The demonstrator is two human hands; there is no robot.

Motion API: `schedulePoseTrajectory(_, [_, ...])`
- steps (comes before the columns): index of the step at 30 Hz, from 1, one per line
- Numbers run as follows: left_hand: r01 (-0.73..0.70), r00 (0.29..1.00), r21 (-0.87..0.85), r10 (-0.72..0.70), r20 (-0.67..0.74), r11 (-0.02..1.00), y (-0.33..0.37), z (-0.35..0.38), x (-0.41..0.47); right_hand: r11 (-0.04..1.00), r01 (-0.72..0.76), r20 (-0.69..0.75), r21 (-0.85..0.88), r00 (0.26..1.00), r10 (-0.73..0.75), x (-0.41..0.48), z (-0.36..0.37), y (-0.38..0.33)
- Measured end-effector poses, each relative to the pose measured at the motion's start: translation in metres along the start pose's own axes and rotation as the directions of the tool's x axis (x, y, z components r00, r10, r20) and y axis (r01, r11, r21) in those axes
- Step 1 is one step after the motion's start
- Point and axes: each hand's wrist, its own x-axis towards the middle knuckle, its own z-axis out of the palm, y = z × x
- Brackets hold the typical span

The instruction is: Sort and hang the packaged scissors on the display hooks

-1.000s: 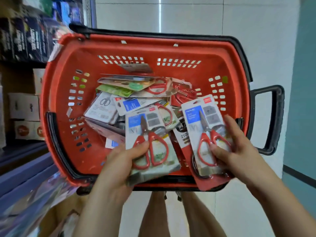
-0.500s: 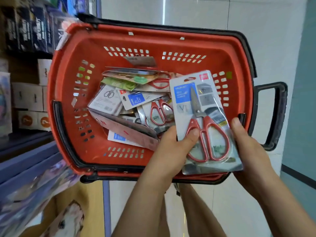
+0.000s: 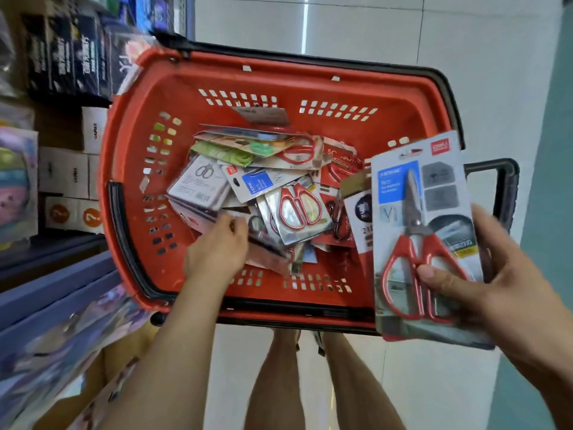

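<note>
1. Right hand (image 3: 496, 283): grasps a grey-and-blue carded blister pack of red-handled scissors (image 3: 418, 231). The thumb presses on the front of the pack over the red handle loops; the fingers (image 3: 485, 221) wrap round its right edge from behind. The pack is held upright, blades pointing up, above the near right corner of the basket. A red card edge shows beneath its lower edge, so a second pack may lie behind it.

2. Left hand (image 3: 217, 252): reaches into the red plastic shopping basket (image 3: 341, 88), palm down. Its fingers bend into the loose pile of packaged scissors (image 3: 266, 187) and touch the packs there. Whether they grip a pack cannot be told.

3. Basket contents: the pile lies on the basket floor, with packs overlapping at mixed angles. A silver pack with red-handled scissors (image 3: 299, 211) lies just right of the left hand's fingers. A white pack printed with a scissors picture (image 3: 198, 181) lies at the left of the pile.

4. Surroundings: the black basket handle (image 3: 508, 193) projects to the right, partly behind the held pack. Shelves with boxed goods (image 3: 68, 175) stand to the left. The basket sits over a pale tiled floor (image 3: 480, 57).
</note>
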Motion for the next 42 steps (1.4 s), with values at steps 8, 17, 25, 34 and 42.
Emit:
schedulePoseTrajectory(8, [0.165, 0.934, -0.678, -0.335, -0.127, 0.716, -0.039, 0.028, 0.012, 0.991, -0.047, 0.133, 0.126, 0.991, 0.03, 0.005, 0.002, -0.005])
schedulePoseTrajectory(17, [0.026, 0.975, -0.893, -0.207, -0.075, 0.449, -0.06, -0.019, -0.137, 0.998, -0.055, 0.174, -0.017, 0.983, 0.057, -0.022, 0.033, -0.016])
schedulePoseTrajectory(25, [-0.376, 0.927, -0.808, 0.184, -0.328, 0.454, -0.056, -0.101, -0.235, 0.952, 0.26, 0.239, -0.161, 0.946, -0.218, -0.068, 0.047, -0.099])
schedulePoseTrajectory(34, [-0.56, 0.825, -0.817, 0.182, -0.536, 0.136, -0.04, -0.143, -0.336, 0.874, 0.472, 0.345, -0.118, 0.844, -0.41, -0.143, 0.023, -0.186])
schedulePoseTrajectory(42, [-0.529, 0.84, -0.847, 0.114, -0.531, -0.047, -0.021, -0.108, -0.417, 0.852, 0.517, 0.653, -0.082, 0.674, -0.346, -0.226, 0.022, -0.221])
